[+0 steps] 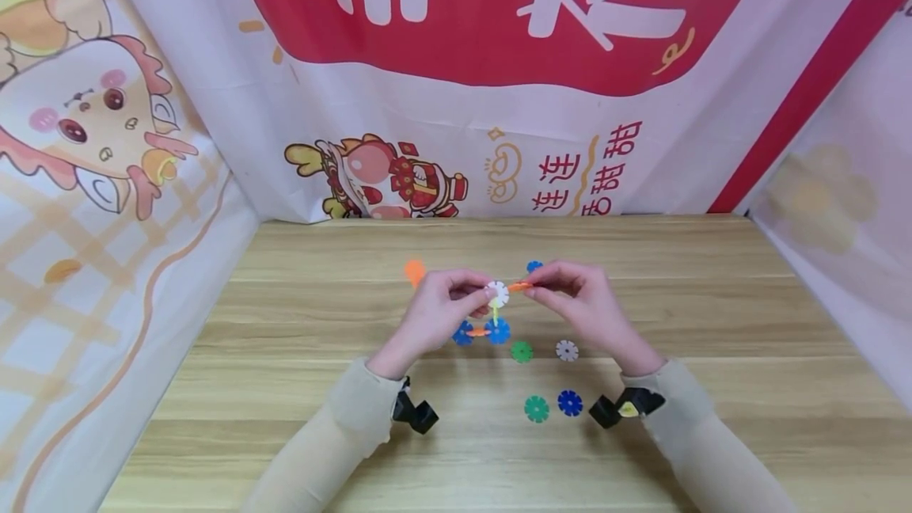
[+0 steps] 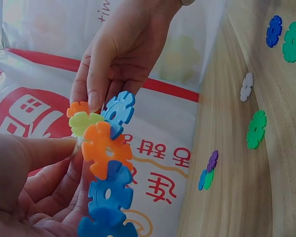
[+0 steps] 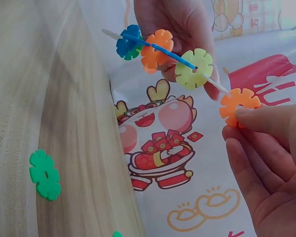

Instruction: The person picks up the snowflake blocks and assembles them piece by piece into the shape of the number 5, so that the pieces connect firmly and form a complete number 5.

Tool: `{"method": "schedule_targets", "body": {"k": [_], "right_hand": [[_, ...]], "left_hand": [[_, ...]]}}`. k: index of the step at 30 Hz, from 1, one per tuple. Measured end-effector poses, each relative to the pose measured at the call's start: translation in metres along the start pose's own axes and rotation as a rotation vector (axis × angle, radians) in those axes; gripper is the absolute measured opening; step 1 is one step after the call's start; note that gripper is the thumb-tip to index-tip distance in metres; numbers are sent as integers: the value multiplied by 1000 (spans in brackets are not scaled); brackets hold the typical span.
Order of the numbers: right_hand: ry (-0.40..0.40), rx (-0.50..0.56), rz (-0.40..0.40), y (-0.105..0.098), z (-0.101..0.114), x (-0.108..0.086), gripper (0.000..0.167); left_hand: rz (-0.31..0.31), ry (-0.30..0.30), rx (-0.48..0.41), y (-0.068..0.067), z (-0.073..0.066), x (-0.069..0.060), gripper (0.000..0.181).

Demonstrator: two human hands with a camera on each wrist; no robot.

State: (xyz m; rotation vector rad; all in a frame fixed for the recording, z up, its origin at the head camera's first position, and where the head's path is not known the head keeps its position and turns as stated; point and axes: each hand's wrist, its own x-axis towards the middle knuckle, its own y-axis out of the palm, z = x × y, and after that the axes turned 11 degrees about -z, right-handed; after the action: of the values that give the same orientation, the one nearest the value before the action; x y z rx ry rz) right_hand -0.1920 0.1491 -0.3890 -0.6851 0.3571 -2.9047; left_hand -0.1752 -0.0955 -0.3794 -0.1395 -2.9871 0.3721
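Note:
A chain of slotted plastic discs is held above the table between both hands. My left hand [image 1: 443, 309] pinches the white disc [image 1: 500, 294] near one end. With thumb and fingers, my right hand [image 1: 586, 303] pinches an orange disc [image 3: 232, 104], whose edge meets the white disc. Below the white one sits a yellow-green disc [image 3: 194, 69], followed by blue discs [image 1: 498, 331] with another orange disc [image 2: 106, 148] between them. In the right wrist view, a white piece [image 3: 111, 34] shows at the chain's far end.
Loose on the wooden table [image 1: 299, 386] lie a green disc [image 1: 522, 351], a white disc [image 1: 567, 351], another green disc [image 1: 537, 409] and a dark blue disc [image 1: 570, 403]. Beyond the hands are an orange piece [image 1: 415, 271] and a purple piece [image 2: 212, 160]. Printed cloth [image 1: 499, 109] hangs behind.

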Motion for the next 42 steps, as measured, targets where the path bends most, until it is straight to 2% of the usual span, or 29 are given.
{"method": "schedule_targets", "body": {"k": [14, 25, 32, 37, 42], "right_hand": [[9, 35, 15, 0, 0, -1, 11], [9, 25, -2, 1, 2, -1, 10], [33, 34, 72, -1, 2, 4, 12], [16, 40, 152, -3, 3, 11, 12], [12, 49, 228, -7, 4, 16, 12]], "left_hand": [[-17, -18, 10, 0, -2, -2, 14], [-1, -9, 3, 0, -2, -2, 15], [21, 3, 13, -1, 0, -2, 14], [55, 7, 22, -2, 1, -2, 11], [79, 6, -15, -2, 1, -3, 8]]}}
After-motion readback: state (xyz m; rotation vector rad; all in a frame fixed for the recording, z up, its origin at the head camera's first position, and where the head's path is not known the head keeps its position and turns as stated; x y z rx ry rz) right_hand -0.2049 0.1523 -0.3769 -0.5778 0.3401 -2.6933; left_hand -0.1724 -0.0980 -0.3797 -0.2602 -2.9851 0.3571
